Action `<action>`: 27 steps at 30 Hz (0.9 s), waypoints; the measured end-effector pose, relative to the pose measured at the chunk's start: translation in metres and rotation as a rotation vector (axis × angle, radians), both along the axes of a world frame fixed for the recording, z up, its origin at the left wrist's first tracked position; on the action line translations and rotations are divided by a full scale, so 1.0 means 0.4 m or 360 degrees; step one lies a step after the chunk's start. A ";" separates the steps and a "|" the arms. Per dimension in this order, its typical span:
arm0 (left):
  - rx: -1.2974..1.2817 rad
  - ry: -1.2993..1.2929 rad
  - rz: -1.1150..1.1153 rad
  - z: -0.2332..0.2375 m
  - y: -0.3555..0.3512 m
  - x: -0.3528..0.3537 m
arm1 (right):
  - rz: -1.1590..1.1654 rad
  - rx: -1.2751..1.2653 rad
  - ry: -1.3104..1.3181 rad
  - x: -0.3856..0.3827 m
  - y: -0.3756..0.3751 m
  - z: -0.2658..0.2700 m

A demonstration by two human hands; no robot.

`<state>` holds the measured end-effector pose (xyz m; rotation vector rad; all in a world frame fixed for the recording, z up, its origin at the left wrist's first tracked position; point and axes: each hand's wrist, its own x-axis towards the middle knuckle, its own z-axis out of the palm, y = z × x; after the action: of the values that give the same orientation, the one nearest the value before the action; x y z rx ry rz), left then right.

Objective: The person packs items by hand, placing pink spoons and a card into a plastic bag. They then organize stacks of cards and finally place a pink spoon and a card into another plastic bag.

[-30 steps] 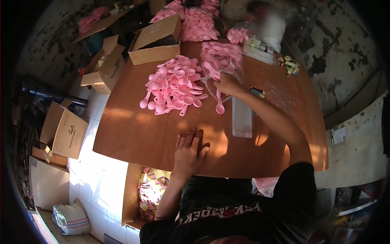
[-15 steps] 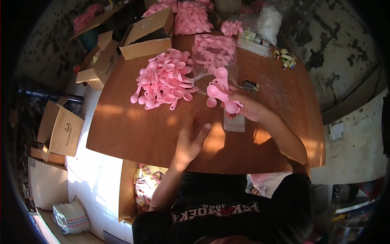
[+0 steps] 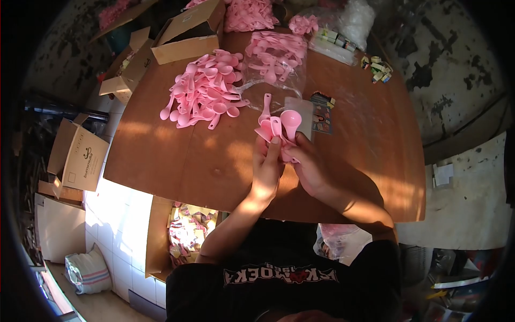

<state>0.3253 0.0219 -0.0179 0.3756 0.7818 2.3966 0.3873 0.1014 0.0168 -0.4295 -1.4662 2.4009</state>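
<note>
Several pink spoons (image 3: 290, 122) are bunched between my two hands above the table, some bowls and handles pointing away from me. My left hand (image 3: 266, 167) is closed on the bunch from the left, thumb on top. From the right, my right hand (image 3: 309, 165) grips the same spoons with thumb and fingers. Beyond my hands to the left lies a loose pile of pink spoons (image 3: 204, 91). A clear plastic bag (image 3: 274, 56) with more pink spoons is next to the pile. A pale clear packet (image 3: 300, 114) lies just behind the held spoons, beside a stack of printed cards (image 3: 322, 114).
On the wooden table (image 3: 155, 166), an open cardboard box (image 3: 188, 45) and a full bag of pink spoons (image 3: 249, 15) stand at the back. Small labelled packs (image 3: 377, 70) lie back right. An open carton of wrappers (image 3: 188, 231) sits below the front edge.
My left hand has moved forward and closed on the spoons. My right hand has drawn the bunch nearer and turned it. The view has shifted slightly.
</note>
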 end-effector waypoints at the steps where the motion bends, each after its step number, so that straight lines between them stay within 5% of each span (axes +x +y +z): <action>1: -0.0036 0.0029 0.0042 0.008 0.001 0.008 | 0.0000 -0.0002 -0.0001 0.004 0.004 -0.008; 7: -0.0023 -0.0057 0.0026 -0.019 -0.012 0.037 | -0.0046 -0.0153 0.0047 0.022 -0.016 -0.011; 15: -0.0061 0.0111 0.0240 0.015 -0.027 0.033 | -0.0030 0.0120 0.0183 0.012 -0.044 -0.005; 23: 0.0060 -0.0217 0.0152 0.004 -0.097 -0.051 | 0.0051 0.0290 0.0158 -0.065 -0.081 -0.028; 27: 0.0039 -0.0225 0.0394 0.080 -0.126 -0.101 | 0.0055 0.0493 0.0224 -0.138 -0.124 -0.010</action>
<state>0.2849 -0.0284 0.0142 0.1217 0.7734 2.6307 0.3322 0.0520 0.0128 -0.1610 -1.7514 2.1269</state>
